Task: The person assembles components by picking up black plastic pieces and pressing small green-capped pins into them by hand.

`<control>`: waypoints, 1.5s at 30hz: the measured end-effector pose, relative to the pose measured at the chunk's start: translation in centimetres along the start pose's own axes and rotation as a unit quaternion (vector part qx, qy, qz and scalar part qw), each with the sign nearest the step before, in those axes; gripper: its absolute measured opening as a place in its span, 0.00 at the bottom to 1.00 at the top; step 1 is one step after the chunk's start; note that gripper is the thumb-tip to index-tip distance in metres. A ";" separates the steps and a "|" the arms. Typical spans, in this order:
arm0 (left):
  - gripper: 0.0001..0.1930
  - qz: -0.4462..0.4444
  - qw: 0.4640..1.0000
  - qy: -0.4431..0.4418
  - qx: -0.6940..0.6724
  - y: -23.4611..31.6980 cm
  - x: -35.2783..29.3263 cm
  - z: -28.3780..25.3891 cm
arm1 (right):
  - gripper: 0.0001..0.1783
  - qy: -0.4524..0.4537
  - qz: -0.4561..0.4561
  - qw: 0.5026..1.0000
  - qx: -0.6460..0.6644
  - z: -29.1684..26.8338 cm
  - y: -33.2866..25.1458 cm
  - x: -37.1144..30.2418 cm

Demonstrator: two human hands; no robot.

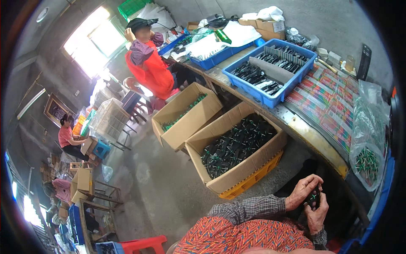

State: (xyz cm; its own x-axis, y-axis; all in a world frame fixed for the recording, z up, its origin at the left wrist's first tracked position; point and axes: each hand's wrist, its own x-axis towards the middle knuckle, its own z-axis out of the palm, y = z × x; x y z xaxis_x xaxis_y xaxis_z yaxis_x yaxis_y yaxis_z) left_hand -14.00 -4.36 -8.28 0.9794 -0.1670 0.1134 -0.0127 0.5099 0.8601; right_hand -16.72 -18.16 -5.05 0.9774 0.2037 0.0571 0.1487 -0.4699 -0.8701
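Observation:
Close to the table's front edge, I hold a small black part with a green cross-shaped piece on it [313, 198] between both hands. My left hand [302, 192] is closed round its upper end, fingers bent over it. My right hand [318, 214] grips the lower end, thumb and fingers pressed against its side. Fingers cover much of the part, so its exact kind cannot be told. To the left of my hands stands an open cardboard box [253, 171] heaped with similar-looking black parts that have green and white tips.
Beyond it is another cardboard box [190, 127] with green pieces. A divided blue crate [270, 100] of black parts stands on the table, near a printed sheet [323, 106]. A plastic bag of green sticks [367, 167] lies right. A red-vested co-worker [152, 70] sits beyond.

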 end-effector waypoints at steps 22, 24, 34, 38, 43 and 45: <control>0.12 0.068 0.974 0.058 0.206 6.1 0.3 0.4 | 0.22 0.046 -0.023 0.999 0.000 -1.4 0.1 -0.8; 0.12 0.185 0.911 0.065 0.364 9.8 0.8 -0.8 | 0.23 0.010 -0.007 1.000 -0.022 -2.0 -0.2 -0.5; 0.39 0.426 0.823 0.149 0.345 19.5 2.0 0.5 | 0.24 0.015 -0.048 0.999 0.003 -1.5 1.5 -0.1; 0.37 0.409 0.848 0.124 0.314 16.7 2.7 1.2 | 0.26 0.030 -0.084 0.996 -0.016 -1.6 1.8 0.4; 0.35 0.422 0.844 0.110 0.311 15.5 2.2 1.5 | 0.27 0.053 -0.098 0.994 -0.020 -1.5 2.9 -0.4; 0.34 0.434 0.841 0.099 0.309 15.4 2.2 1.4 | 0.27 0.062 -0.097 0.993 -0.015 -1.3 2.8 -0.7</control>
State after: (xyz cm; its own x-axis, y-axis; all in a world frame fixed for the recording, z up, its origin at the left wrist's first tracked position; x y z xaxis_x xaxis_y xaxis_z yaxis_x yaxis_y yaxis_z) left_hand -12.35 1.91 5.92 0.5615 0.2162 0.7987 -0.7815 -0.1788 0.5978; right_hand -16.82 -20.70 -6.89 0.9406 0.1861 0.2841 0.3388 -0.4579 -0.8219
